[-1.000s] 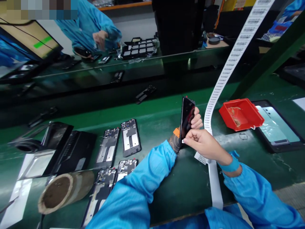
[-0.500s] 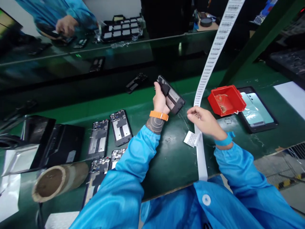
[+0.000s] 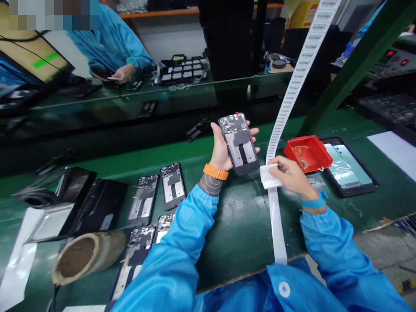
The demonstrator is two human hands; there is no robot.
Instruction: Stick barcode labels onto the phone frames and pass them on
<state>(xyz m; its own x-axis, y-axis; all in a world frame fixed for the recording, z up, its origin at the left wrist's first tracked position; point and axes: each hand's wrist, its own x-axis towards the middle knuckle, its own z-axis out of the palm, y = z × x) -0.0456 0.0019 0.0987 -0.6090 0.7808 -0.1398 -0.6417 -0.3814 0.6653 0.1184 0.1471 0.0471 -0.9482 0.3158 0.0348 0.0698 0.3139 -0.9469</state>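
The green bench stretches in front of you, with the long barcode strip slanting down onto it just left of the red bin. Above the bench, your left hand has the opened phone in a part-curled grip, thumb at one edge and fingertips past the other, its bared inner side towards you. Just beside the phone's lower end, your right hand pinches the small white label sheet, that grip closed between thumb and fingers.
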